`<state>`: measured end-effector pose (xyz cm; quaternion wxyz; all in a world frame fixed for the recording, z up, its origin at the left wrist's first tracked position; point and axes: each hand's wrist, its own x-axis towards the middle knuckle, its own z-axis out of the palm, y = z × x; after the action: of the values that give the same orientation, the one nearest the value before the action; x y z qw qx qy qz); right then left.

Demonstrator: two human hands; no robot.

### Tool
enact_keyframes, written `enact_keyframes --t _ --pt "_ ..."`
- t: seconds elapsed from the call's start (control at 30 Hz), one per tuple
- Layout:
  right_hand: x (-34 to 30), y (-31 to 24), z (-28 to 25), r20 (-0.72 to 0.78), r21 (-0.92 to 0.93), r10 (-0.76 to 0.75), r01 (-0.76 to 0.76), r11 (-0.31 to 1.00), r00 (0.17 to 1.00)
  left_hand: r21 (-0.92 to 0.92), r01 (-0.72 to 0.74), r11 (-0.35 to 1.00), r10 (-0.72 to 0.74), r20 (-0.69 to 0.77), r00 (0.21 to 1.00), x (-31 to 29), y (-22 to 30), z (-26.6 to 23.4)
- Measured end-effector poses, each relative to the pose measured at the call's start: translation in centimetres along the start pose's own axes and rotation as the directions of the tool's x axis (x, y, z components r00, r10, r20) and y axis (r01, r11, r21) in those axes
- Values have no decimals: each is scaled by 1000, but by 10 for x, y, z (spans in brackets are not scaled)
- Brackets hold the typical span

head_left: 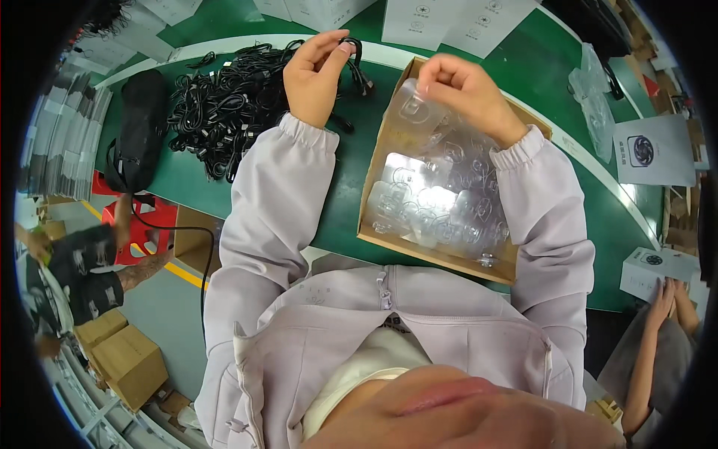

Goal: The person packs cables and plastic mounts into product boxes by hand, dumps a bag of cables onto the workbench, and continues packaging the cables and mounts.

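Note:
My left hand (314, 78) is closed in a pinch on a coiled black cable (358, 63), whose plug ends hang down to the right of the fingers. Just left of it lies a large heap of black cables (224, 105) with metal plugs. Over the far part of a shallow cardboard box (366, 206), my right hand (465, 93) pinches the top edge of a clear plastic piece (410, 112) with a rounded shape moulded in it. Several similar clear pieces (434, 198) overlap inside the box and glare in the light.
A black zip bag (142, 123) lies at the table's left, beside stacked grey-white sheets (63, 138). White cartons (449, 22) stand beyond the table's far edge. On the right are a clear plastic bag (593, 105) and a white box (653, 150). Other people's hands (662, 299) work at both sides.

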<state>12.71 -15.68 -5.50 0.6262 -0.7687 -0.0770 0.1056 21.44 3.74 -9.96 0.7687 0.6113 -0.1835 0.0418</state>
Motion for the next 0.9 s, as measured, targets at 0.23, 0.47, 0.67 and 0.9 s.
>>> enact_keyframes --t 0.23,0.47,0.67,0.9 --pt "5 3 7 -296 192 -145 208 959 944 -223 163 961 -127 167 978 -9 5 9" --pt "5 5 8 -333 -106 -314 296 949 889 -242 214 946 -92 432 897 -24 8 15" --pt "5 3 12 -130 -355 -271 211 911 954 -285 224 932 -120 339 933 -25 3 18" --pt "3 4 8 -103 -421 -281 214 881 954 -257 173 951 -72 360 930 -26 9 16"
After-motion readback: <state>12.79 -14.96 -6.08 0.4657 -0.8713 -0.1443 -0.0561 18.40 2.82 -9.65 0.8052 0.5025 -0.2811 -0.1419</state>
